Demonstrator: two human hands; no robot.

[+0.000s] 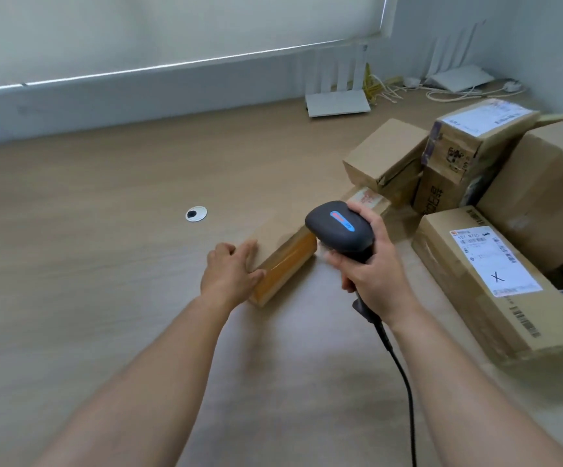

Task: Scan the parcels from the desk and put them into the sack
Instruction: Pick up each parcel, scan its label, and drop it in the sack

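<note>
A long brown cardboard parcel [283, 254] with glossy tape on its side lies on the wooden desk [105, 230]. My left hand [231, 271] holds its near left end, thumb on the side and fingers over the top edge. My right hand [371, 267] grips a black handheld barcode scanner [340, 227] with a blue and red label. The scanner head hovers just above the parcel's right part and hides it. Its black cable [398, 365] runs down toward me. No sack is in view.
Several more cardboard parcels are piled at the right: a long one with a white label [495, 278], a large box [549, 197], and smaller ones [388, 153] behind. Two white routers [337, 102] with cables stand by the wall. A cable grommet [196, 214] sits in the desk.
</note>
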